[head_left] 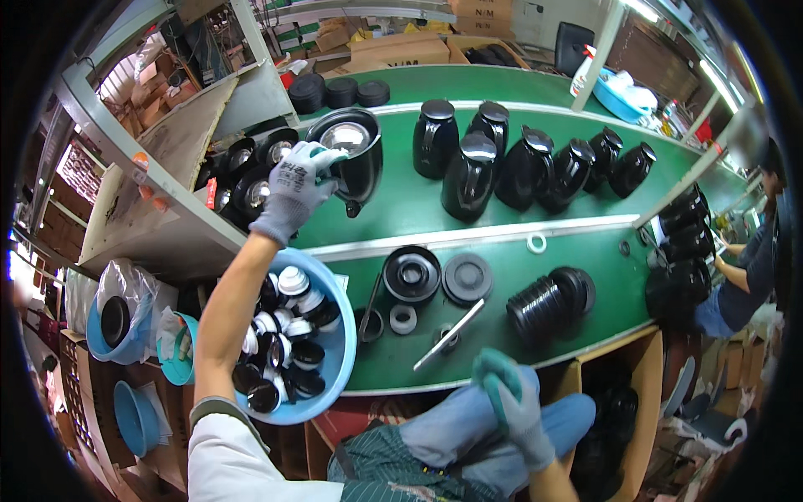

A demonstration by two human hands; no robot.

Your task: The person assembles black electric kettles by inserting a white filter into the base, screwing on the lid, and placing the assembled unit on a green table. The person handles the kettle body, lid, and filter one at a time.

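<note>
My left hand point(294, 186), in a grey glove, reaches forward and grips the rim of a black vacuum jug body point(368, 163). The jug has a wide open mouth with a shiny silver liner point(345, 139) inside and a small spout on its side. Its underside is hidden from me. Above my lap hovers my right hand point(517, 410), in a grey glove with green fingertips; its fingers are loosely bent and slightly apart, with nothing visible in them. Nearest to it on the bench are a metal rod point(449, 335) and a stack of black ring-shaped parts point(539, 305).
Several lidded black jugs point(468, 177) stand on the green belt point(393, 201). A blue basin point(345, 360) of black-and-white lids is beside my left arm. A black round fixture point(411, 274) sits on the near bench. A cardboard box point(644, 418) stands at right; a co-worker point(753, 268) sits beyond.
</note>
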